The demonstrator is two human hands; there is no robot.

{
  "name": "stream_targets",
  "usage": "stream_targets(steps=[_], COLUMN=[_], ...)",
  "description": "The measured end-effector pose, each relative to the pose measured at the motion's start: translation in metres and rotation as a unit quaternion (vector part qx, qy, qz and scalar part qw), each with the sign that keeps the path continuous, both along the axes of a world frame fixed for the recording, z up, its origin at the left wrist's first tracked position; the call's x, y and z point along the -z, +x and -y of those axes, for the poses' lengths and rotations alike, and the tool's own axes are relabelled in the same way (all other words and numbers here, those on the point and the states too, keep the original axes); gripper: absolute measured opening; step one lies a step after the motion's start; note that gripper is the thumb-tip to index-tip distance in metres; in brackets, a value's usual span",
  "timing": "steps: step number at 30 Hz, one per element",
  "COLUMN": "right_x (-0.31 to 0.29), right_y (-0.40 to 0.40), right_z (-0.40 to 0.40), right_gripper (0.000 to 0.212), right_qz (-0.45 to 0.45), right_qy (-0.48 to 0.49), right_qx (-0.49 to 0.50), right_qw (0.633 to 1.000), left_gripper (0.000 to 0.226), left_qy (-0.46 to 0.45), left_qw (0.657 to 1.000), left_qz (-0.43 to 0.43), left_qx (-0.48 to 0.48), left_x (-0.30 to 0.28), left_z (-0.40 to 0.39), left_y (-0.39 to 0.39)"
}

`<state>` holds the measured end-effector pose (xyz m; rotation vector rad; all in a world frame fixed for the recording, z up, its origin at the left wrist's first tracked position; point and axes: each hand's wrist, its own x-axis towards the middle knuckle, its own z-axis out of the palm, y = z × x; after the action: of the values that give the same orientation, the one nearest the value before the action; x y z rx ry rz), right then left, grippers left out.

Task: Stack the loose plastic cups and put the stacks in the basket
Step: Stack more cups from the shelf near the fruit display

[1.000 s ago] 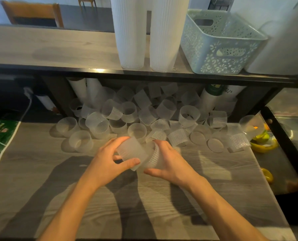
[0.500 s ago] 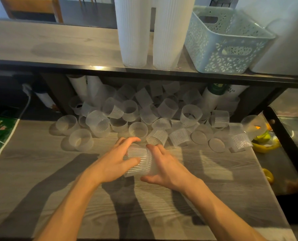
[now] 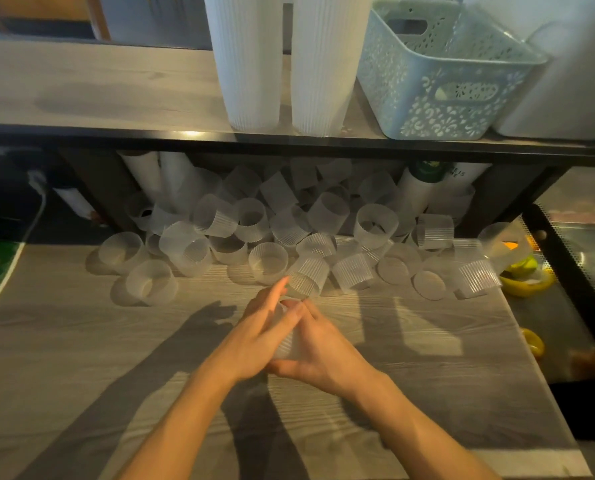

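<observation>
Low over the grey wooden table, both hands close on a short stack of translucent ribbed cups (image 3: 286, 342), most of it hidden. My left hand (image 3: 254, 337) lies over its left side with straight fingers pointing away from me. From the right, my right hand (image 3: 324, 353) cups the stack, thumb underneath. Several loose cups (image 3: 267, 262) lie heaped just beyond the hands and back under the shelf. The pale blue perforated basket (image 3: 438, 98) stands on the raised shelf at the back right.
Two tall white cup stacks (image 3: 251, 60) stand on the shelf left of the basket. The shelf's black front edge (image 3: 289, 143) overhangs the cup pile. Yellow-green objects (image 3: 524, 275) lie off the table's right edge. A white cable (image 3: 29, 223) runs down the left side.
The two cups held apart a second ago are now pushed together into one stack. My left fingers have straightened over it, and both hands have closed in toward each other.
</observation>
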<state>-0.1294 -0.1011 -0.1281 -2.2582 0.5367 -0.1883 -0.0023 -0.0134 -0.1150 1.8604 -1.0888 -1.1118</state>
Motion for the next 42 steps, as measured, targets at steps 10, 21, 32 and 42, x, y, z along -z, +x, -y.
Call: stream_targets(steps=[10, 21, 32, 42], right_x=[0.021, 0.031, 0.015, -0.011], right_y=[-0.044, -0.080, -0.055, -0.007], right_z=[0.033, 0.055, 0.061, 0.034], right_gripper=[0.089, 0.093, 0.090, 0.092], right_qz=[-0.015, -0.034, -0.072, -0.033], right_qy=[0.056, 0.075, 0.010, -0.078], right_qx=[0.152, 0.230, 0.119, 0.001], right_qw=[0.987, 0.970, 0.990, 0.996], left_gripper=[0.048, 0.073, 0.054, 0.060], left_qy=[-0.043, 0.018, -0.190, -0.126], left_qw=[0.954, 0.930, 0.959, 0.990], left_qz=[0.163, 0.311, 0.001, 0.066], left_qx=[-0.246, -0.193, -0.210, -0.014], left_x=[0.039, 0.076, 0.031, -0.015], left_z=[0.073, 0.110, 0.025, -0.004], left_y=[0.000, -0.018, 0.003, 0.029])
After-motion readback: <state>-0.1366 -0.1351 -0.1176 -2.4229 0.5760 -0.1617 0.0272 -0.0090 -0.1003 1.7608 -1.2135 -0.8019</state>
